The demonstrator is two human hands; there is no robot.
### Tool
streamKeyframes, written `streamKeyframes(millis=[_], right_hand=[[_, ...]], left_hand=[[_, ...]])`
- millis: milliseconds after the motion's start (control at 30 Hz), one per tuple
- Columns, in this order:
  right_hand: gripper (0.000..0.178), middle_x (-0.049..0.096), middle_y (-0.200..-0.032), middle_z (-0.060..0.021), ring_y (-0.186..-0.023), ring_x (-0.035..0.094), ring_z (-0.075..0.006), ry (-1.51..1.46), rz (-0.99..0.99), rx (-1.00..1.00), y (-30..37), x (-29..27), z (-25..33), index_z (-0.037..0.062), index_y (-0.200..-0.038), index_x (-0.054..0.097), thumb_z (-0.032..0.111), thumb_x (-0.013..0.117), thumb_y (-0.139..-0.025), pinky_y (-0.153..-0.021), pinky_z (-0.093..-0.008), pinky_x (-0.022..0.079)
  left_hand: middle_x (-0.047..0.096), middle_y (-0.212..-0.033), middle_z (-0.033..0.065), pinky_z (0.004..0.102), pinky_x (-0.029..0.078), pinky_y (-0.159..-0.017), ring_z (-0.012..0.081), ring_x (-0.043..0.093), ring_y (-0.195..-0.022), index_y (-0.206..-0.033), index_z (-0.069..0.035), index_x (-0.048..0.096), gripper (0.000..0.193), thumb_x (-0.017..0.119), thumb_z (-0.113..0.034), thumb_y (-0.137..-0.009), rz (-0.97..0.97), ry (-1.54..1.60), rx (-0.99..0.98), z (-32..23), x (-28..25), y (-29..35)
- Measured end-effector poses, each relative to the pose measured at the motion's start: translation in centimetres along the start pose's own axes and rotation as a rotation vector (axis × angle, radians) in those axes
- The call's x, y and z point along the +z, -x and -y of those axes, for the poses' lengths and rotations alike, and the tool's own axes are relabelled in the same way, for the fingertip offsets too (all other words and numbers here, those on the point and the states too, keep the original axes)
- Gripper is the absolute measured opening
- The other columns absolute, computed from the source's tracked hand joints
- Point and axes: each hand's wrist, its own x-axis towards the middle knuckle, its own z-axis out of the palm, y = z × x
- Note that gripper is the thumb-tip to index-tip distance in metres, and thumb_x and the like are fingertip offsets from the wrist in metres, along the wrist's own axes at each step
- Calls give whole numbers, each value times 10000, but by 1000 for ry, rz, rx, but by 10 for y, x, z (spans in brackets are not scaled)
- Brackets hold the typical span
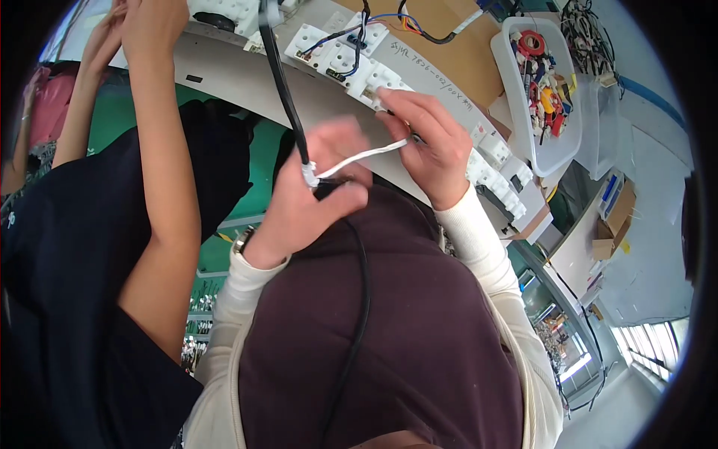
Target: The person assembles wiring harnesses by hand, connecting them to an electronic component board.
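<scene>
A thick black cable (pixel 280 82) comes down from the board to a pale wrapped joint (pixel 308 173), where a white twisted branch (pixel 363 155) splits off. My right hand (pixel 434 142) pinches the far end of that branch between thumb and fingers, close to the board's edge. Behind the joint is my left hand (pixel 303 194), its thumb stretched away from the fingers, which are smeared by motion. The joint lies against this hand without a visible grip. A thinner black cable (pixel 365 277) hangs down over my dark apron (pixel 404 314).
Ahead runs a sloping board (pixel 441 86) with white connector fixtures (pixel 351 63) and coloured wires. A clear bin (pixel 538 142) of small coloured parts stands at the right, near bundled cables (pixel 587 37). Another person's forearm (pixel 161 165) reaches over the bench at the left.
</scene>
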Motion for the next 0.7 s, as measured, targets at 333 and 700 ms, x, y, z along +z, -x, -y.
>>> streamKeyframes(millis=[333, 700], right_hand=[[312, 640, -786, 6, -743, 619, -209, 237, -201, -47, 39, 11, -26, 127, -875, 752, 75, 907, -609, -636, -299, 507], [308, 674, -826, 2, -765, 581, -207, 160, -34, -126, 25, -13, -31, 106, -904, 756, 47, 868, -623, -651, -320, 480]], left_hand=[[555, -713, 5, 236, 383, -594, 67, 474, -657, -919, -3, 599, 144, 619, -139, -963, 105, -153, -135, 13, 8, 4], [543, -706, -1, 241, 368, -600, 67, 449, -651, -890, -9, 609, 131, 647, -127, -933, 86, -133, -151, 12, 15, -1]])
